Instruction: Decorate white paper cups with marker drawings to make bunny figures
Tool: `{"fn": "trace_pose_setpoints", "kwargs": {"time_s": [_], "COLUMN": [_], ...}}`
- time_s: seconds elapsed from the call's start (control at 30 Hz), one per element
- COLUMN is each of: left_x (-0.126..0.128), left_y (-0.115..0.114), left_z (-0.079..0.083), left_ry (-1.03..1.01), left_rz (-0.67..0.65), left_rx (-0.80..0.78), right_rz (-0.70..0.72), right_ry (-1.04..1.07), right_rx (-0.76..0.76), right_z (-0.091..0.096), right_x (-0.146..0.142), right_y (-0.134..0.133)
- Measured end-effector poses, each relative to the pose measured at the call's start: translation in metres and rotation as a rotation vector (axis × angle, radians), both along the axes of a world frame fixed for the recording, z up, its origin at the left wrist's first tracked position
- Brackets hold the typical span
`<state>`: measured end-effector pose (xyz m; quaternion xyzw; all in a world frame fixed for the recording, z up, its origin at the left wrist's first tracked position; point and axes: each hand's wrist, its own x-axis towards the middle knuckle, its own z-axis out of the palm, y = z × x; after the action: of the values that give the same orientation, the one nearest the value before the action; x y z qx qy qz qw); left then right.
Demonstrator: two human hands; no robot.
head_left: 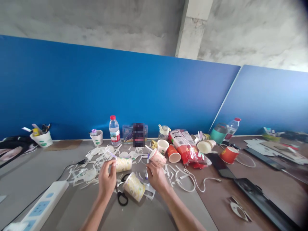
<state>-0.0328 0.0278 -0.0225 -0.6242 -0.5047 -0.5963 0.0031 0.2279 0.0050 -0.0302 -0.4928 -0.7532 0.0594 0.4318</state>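
1. Nearest us, at the left edge, a white plastic power strip (45, 205) lies on the grey table (144, 218).
2. Between our forearms, black-handled scissors (122, 196) lie flat. They touch a yellow-patterned paper cup (134, 186) that is tipped on its side.
3. Our left hand (107, 180) is curled. Its thumb and fingertips pinch the end of a pale cream paper cup (124, 164), which lies sideways just beyond the hand.
4. Our right hand (156, 176) shows its back, with fingers bent toward a pink-speckled paper cup (157, 157). We cannot tell whether it grips that cup or only touches it.
5. A slim purple-tipped pen (146, 171) lies just left of the right hand.
6. White paper strips (81, 171) litter the table around both hands, thickest on the left.
7. Farther right, a white cable (192, 183) loops near a black flat phone (220, 166).
8. Behind the hands, a red paper cup (173, 154) lies on its side, just beside a red plastic snack bag (185, 148).
9. At the back, a clear water bottle with a red cap (114, 131) stands against the blue partition wall (120, 89).
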Motion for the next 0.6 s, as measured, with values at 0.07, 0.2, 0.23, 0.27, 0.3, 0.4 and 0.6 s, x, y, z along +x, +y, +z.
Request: {"fn": "trace_pose_setpoints", "kwargs": {"time_s": [0.07, 0.2, 0.23, 0.27, 0.3, 0.4, 0.6], "left_x": [-0.001, 0.0, 0.001, 0.001, 0.001, 0.002, 0.003], "left_y": [-0.001, -0.006, -0.008, -0.009, -0.011, -0.013, -0.013], "left_z": [0.001, 0.008, 0.01, 0.011, 0.012, 0.013, 0.014], "left_ry": [0.023, 0.038, 0.039, 0.041, 0.045, 0.059, 0.102], "left_rz": [-0.041, -0.079, -0.075, -0.07, -0.065, -0.06, -0.091], "left_rx": [0.034, 0.088, 0.093, 0.096, 0.096, 0.087, 0.056], "right_rz": [0.001, 0.008, 0.009, 0.01, 0.012, 0.006, 0.053], "right_ry": [-0.001, -0.003, -0.005, -0.007, -0.009, -0.016, -0.087], "right_rx": [0.001, -0.013, -0.019, -0.025, -0.031, -0.056, -0.135], "right_z": [0.0, 0.0, 0.0, -0.001, -0.002, -0.002, 0.01], "right_x": [0.0, 0.004, 0.005, 0.006, 0.007, 0.01, 0.009], "right_y": [0.0, 0.002, 0.003, 0.003, 0.004, 0.005, -0.002]}}
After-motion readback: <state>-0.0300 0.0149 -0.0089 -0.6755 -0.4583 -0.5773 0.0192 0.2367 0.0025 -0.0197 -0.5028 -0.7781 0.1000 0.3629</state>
